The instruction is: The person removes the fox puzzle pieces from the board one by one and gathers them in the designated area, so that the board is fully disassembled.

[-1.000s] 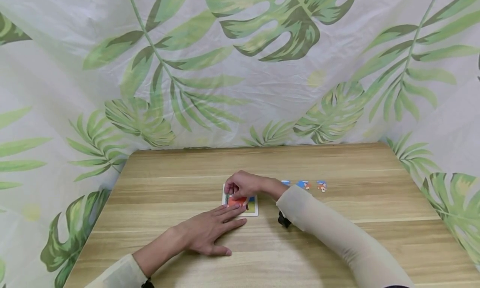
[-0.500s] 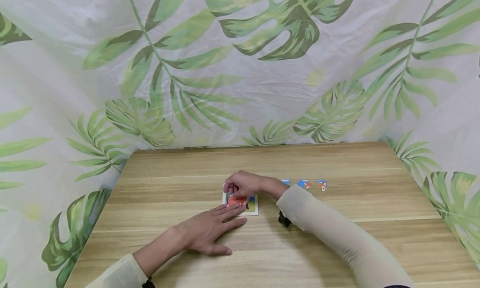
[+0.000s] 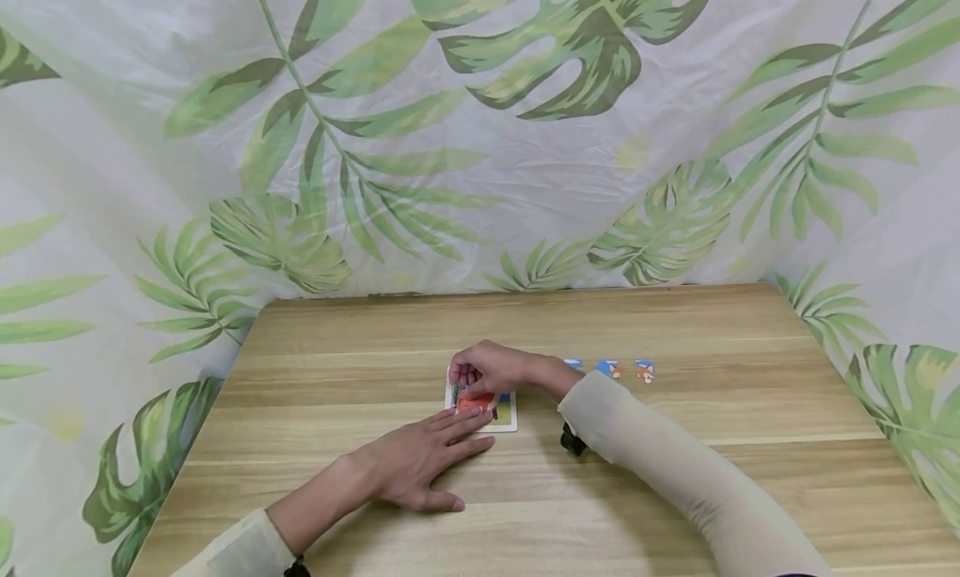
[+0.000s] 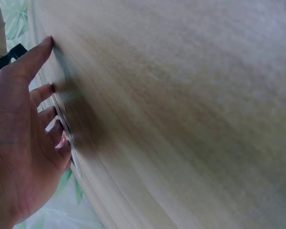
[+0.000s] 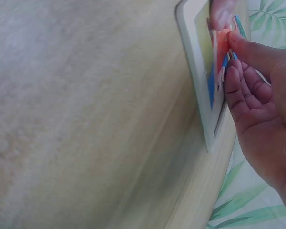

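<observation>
A white-framed jigsaw puzzle board (image 3: 507, 427) with a red, blue and yellow-green picture lies flat on the wooden table. My left hand (image 3: 418, 462) comes in from the lower left with straight fingers, their tips resting on the board's picture; the thumb lies apart on the table. Over the board's upper part, my right hand (image 3: 491, 368) has its thumb and fingers curled together. The right wrist view shows a small puzzle piece (image 5: 231, 55) pinched between thumb and forefinger, mostly hidden, at the picture surface (image 5: 222, 43). In the left wrist view the left hand (image 4: 24, 129) shows its palm side.
Loose puzzle pieces lie in a row right of the board: a blue one (image 3: 573, 363) partly behind the right forearm, one with blue and orange (image 3: 609, 368), and another (image 3: 645, 371). A leaf-patterned cloth (image 3: 480, 143) hangs behind the table (image 3: 750, 352).
Both hands stay almost where they were on the board. The right wrist and forearm have shifted very slightly to the right.
</observation>
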`<state>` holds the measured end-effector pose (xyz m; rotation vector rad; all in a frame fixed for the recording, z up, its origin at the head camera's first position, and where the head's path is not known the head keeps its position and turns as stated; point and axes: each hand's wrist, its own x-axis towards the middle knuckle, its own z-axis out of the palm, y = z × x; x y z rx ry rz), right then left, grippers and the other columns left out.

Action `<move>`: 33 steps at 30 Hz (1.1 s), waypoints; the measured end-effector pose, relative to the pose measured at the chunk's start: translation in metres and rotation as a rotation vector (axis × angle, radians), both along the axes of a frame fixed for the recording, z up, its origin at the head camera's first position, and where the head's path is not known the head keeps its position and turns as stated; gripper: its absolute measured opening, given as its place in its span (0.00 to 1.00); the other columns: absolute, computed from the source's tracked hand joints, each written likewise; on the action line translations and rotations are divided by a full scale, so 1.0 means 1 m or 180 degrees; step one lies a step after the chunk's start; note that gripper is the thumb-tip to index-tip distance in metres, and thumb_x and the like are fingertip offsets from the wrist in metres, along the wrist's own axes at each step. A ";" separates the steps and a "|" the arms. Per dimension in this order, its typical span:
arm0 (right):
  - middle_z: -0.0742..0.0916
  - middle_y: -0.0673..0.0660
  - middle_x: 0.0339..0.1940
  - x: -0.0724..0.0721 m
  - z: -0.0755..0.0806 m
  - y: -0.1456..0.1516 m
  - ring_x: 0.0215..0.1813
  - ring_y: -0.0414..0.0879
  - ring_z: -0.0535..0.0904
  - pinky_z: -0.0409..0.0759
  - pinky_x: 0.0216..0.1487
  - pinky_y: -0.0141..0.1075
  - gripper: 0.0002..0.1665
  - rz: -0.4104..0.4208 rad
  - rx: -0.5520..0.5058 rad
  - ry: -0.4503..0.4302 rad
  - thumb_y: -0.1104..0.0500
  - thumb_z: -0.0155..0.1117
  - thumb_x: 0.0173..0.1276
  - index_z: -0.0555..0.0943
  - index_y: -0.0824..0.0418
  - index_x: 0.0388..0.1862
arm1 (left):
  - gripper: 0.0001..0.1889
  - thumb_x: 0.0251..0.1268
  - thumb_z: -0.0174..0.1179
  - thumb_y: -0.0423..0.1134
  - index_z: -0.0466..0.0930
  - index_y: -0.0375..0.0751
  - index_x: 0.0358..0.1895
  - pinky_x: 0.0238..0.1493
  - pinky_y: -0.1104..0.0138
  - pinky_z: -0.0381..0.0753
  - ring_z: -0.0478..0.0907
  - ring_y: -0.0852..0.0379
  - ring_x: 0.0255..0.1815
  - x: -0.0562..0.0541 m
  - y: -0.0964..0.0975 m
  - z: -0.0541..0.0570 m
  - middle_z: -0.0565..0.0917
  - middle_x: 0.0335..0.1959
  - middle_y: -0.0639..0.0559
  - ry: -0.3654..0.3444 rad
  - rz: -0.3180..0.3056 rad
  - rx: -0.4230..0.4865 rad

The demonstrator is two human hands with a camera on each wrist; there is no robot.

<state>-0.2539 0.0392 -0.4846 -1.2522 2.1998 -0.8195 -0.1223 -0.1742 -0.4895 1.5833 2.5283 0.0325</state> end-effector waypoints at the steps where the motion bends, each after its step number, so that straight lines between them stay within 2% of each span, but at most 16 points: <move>1: 0.84 0.49 0.35 0.000 -0.001 0.001 0.37 0.35 0.77 0.79 0.41 0.27 0.09 0.0000 -0.0020 -0.0010 0.68 0.73 0.71 0.84 0.62 0.48 | 0.45 0.76 0.50 0.71 0.59 0.47 0.85 0.84 0.52 0.60 0.51 0.44 0.87 0.000 0.000 0.000 0.50 0.88 0.44 0.0003 -0.0003 0.0007; 10: 0.86 0.51 0.37 0.000 -0.001 0.007 0.39 0.36 0.79 0.81 0.44 0.28 0.10 -0.0016 -0.0254 -0.0087 0.67 0.73 0.71 0.84 0.62 0.48 | 0.44 0.76 0.51 0.70 0.58 0.48 0.85 0.84 0.52 0.59 0.51 0.46 0.87 0.000 0.001 0.000 0.50 0.89 0.45 -0.0062 0.0025 0.0017; 22: 0.87 0.55 0.35 0.000 -0.006 0.015 0.39 0.40 0.81 0.81 0.41 0.29 0.10 -0.0310 -0.0783 -0.0738 0.73 0.70 0.71 0.85 0.68 0.50 | 0.44 0.77 0.50 0.70 0.58 0.48 0.86 0.84 0.52 0.58 0.50 0.45 0.88 0.000 0.001 0.001 0.49 0.89 0.46 -0.0117 0.0075 -0.0027; 29: 0.88 0.55 0.35 -0.001 0.001 0.025 0.38 0.40 0.83 0.82 0.41 0.29 0.11 -0.0376 -0.0874 -0.0851 0.71 0.71 0.70 0.86 0.69 0.50 | 0.44 0.77 0.51 0.70 0.58 0.48 0.86 0.85 0.51 0.57 0.50 0.45 0.88 0.000 0.001 0.002 0.49 0.89 0.45 -0.0126 0.0071 0.0011; 33: 0.89 0.56 0.35 0.000 0.002 0.034 0.38 0.41 0.84 0.83 0.41 0.30 0.11 -0.0397 -0.0821 -0.0878 0.70 0.72 0.70 0.86 0.70 0.50 | 0.44 0.77 0.50 0.70 0.58 0.47 0.85 0.85 0.51 0.57 0.49 0.45 0.88 0.001 0.000 0.001 0.49 0.89 0.44 -0.0140 0.0047 0.0035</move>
